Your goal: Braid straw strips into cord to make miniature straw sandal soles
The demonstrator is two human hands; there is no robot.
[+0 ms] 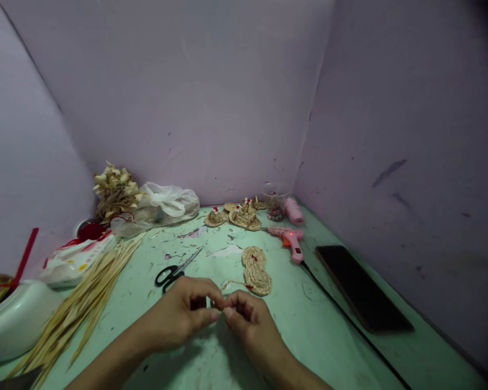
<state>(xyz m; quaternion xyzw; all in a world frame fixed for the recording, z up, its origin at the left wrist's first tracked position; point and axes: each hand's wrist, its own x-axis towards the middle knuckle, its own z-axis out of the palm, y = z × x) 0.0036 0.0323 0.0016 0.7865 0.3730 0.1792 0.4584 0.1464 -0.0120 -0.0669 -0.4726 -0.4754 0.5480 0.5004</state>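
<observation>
My left hand (187, 310) and my right hand (250, 319) meet low over the table, thumbs and forefingers pinched together. Between the fingertips is a small bit of straw cord, mostly hidden by the fingers. A loop of thin straw cord (235, 282) shows just beyond them, with a red bit at its right end, by the sole. The coiled straw slipper sole (257, 271), shaped like a figure eight with a small red mark, lies flat beyond my right hand. Black-handled scissors (179, 269) lie with blades spread, just past my left hand.
A pink glue gun (288, 238), its light red, trails a black cord (341, 309) beside a phone (361, 287). Small straw slippers (244, 216) and pink thread (294, 211) sit at the back. Dried straw strips (93, 287), a white container (20, 319) and plastic bags (168, 203) line the left.
</observation>
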